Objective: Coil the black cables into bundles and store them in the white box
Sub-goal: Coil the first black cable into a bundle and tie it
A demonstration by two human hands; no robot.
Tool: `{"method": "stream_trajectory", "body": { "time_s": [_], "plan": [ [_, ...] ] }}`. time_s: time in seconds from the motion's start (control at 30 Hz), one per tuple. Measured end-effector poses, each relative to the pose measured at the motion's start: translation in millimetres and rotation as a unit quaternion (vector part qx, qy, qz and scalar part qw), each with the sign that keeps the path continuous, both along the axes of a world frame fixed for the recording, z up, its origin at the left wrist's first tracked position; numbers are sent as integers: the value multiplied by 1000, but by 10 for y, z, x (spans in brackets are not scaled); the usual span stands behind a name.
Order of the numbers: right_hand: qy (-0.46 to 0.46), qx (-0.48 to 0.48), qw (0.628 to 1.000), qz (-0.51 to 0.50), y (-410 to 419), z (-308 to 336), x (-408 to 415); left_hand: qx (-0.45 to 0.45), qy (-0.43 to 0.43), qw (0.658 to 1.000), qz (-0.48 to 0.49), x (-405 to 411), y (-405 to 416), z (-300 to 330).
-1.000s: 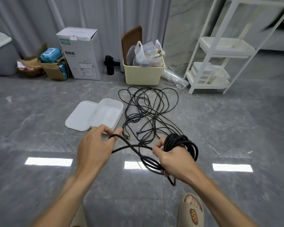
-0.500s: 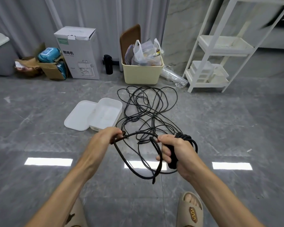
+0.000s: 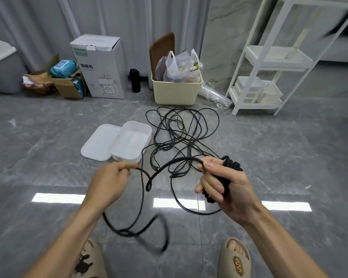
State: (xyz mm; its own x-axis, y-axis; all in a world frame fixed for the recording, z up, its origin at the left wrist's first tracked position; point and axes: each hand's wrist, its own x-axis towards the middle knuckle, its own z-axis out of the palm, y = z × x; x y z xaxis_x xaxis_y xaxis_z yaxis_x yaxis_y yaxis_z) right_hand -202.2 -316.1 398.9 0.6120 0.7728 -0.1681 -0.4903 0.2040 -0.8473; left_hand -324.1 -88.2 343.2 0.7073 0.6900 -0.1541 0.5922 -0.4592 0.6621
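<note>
Right hand (image 3: 227, 189) grips a wound black cable bundle (image 3: 232, 167), fingers curled round it, thumb on top. Left hand (image 3: 109, 181) pinches the free strand (image 3: 169, 163) of the same cable between thumb and fingers. Hands apart, the strand arcing between them and sagging in a small loop. More of the strand hangs below the left hand in a blurred loop above the 2 tan slippers.

White box (image 3: 132, 140) sits open on the grey floor, beyond the left hand. Its lid (image 3: 98, 143) lies just left of the box, touching it. Loose black cables (image 3: 181, 133) sprawl right of the box. Cream bin (image 3: 177, 91) stands beyond the box.
</note>
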Motion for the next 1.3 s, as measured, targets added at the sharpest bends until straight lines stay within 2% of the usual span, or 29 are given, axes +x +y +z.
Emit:
{"method": "stream_trajectory", "body": {
  "time_s": [0.07,0.13,0.23,0.37,0.43,0.53,0.67,0.77,0.83,0.93,1.07,1.13,1.2,1.23,1.3],
  "plan": [
    [24,23,999,-17,-13,31,15,76,95,991,-56,-33,-17,24],
    [66,51,996,-24,-7,59,13,114,132,979,-103,-50,-53,-9],
    [102,60,992,-45,48,55,-14,127,130,959,-216,-19,-161,-81],
    [148,58,981,-107,100,28,3,154,103,933,-308,39,-351,-143],
    [180,61,972,-141,96,8,48,72,54,927,-365,19,-445,-178],
    [218,52,955,-195,67,-32,126,-176,14,913,-366,-46,-630,-90],
    [227,23,940,-252,16,-77,205,-388,0,853,-349,-52,-732,-10],
    [198,5,946,-257,12,-102,198,-481,-77,825,-285,-35,-702,55],
    [175,-9,953,-246,23,-106,183,-495,-106,834,-221,6,-671,90],
    [160,-23,958,-236,16,-102,183,-478,-112,861,-132,58,-589,122],
    [180,-24,958,-222,-16,-89,213,-402,-97,907,-80,44,-424,94],
    [200,-13,961,-191,-29,-79,215,-288,-78,951,-85,42,-339,17],
    [234,6,962,-140,-40,-72,192,-125,-47,987,-92,39,-278,-54],
    [252,16,962,-108,-42,-73,169,-68,-45,993,-84,36,-260,-74],
    [284,35,958,-36,-28,-80,97,-26,-60,996,-65,27,-239,-91]
  ]
}}
